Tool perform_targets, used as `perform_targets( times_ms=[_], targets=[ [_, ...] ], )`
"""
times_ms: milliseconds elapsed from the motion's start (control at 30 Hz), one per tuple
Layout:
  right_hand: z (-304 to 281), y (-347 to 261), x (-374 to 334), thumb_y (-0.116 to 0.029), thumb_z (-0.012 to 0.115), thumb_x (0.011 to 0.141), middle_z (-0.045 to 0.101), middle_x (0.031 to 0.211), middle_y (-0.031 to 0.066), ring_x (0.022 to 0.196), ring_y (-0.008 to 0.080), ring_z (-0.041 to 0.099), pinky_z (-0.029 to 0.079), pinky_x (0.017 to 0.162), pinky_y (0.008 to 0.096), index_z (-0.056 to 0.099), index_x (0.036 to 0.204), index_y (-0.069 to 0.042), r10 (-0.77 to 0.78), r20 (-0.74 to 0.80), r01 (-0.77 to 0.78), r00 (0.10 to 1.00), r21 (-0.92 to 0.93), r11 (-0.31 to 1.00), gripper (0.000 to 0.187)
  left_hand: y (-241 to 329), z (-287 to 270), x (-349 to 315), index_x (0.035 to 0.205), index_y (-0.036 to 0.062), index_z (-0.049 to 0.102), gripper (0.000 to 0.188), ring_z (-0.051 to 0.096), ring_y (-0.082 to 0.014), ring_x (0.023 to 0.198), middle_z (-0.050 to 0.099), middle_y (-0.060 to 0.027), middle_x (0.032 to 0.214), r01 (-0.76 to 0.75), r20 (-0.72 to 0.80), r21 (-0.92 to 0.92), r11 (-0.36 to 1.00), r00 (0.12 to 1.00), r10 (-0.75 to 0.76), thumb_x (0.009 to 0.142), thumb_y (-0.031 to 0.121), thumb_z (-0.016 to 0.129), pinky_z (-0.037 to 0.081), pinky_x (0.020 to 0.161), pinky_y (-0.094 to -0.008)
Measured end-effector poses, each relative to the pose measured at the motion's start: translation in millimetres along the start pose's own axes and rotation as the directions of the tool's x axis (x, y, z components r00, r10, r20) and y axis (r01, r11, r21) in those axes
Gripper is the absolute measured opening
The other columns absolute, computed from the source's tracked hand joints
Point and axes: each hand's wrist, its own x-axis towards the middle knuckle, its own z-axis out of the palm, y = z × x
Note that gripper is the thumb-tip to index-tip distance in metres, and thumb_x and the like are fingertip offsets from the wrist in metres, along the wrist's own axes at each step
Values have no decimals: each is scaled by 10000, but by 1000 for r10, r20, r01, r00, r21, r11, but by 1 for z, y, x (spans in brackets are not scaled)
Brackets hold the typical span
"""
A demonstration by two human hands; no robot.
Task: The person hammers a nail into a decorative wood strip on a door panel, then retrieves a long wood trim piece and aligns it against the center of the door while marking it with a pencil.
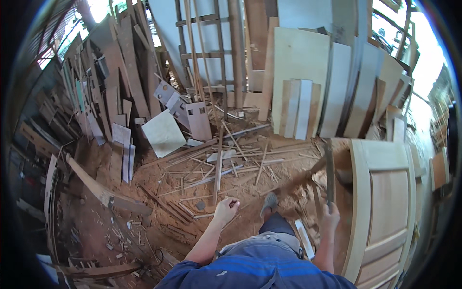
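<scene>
At six o'clock the left hand (226,212) curls loosely, partly open, holding nothing visible, while at four the right hand (330,218) is closed round a dark strip (329,171) extending toward three o'clock.

Blue striped shirt (240,273), grey shoe (269,203)

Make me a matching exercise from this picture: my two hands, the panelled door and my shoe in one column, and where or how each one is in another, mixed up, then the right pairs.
1. left hand
2. right hand
3. panelled door
4. shoe

A. at the lower end of a dark wooden strip
B. grey, between the hands
C. curled, left of the shoe
D. pale wood, farthest right

Pairs: 1-C, 2-A, 3-D, 4-B
</scene>
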Motion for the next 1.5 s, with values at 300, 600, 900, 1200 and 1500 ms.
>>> perform_targets(
  times_ms=[300, 600, 900, 1200, 1500],
  targets=[
    [311, -253, 167, -191, 798, 921, 800, 947, 132, 893, 231, 775, 594, 822, 352, 788, 1089, -26, -425, 623, 425, 657, 159, 891, 235, 93, -52, 180, 1117, 68, 775, 256, 753, -368, 974, 779, -185, 1049, -23, -50, 216, 976, 998, 35, 978, 276, 720, 595, 850, -436],
    [526, -434, 227, -152, 769, 970, 791, 896, 82, 848, 110, 710, 570, 772, 286, 792, 1060, -20, -366, 837, 234, 406, 292, 927, 162, 60, -141, 340, 941, -11, 765, 230, 701, -103, 809, 760, -83, 833, 269, -313, -532, 803, 819, -482, 941, 210, 828, 554, 746, -283],
    [695, -621, 290, -233, 798, 959, 759, 772, 65, 714, 99, 654, 538, 652, 317, 806, 991, -13, -466, 790, 523, 399, 222, 823, 222, 89, -283, 578, 968, -27, 752, 230, 647, -64, 762, 740, -26, 823, -110, -403, -593, 797, 898, -176, 1026, 196, 746, 519, 692, -256],
    [949, -798, 474, -337, 739, 972, 751, 839, 168, 789, 319, 723, 565, 768, 444, 766, 921, -25, -639, 440, 608, 631, 232, 760, 318, 50, -379, 646, 972, -43, 747, 207, 693, -113, 825, 767, -61, 880, -130, -580, -572, 810, 762, -287, 1007, 160, 752, 544, 789, -270],
    [1081, -919, 587, -289, 933, 784, 748, 1061, 183, 992, 332, 731, 582, 877, 451, 660, 1216, -27, -657, 166, 625, 735, 209, 752, 575, 44, -400, 712, 940, -55, 733, 223, 706, -132, 797, 769, -79, 854, -114, -766, -548, 828, 466, -443, 1005, 158, 745, 560, 761, -277]
  ],
)
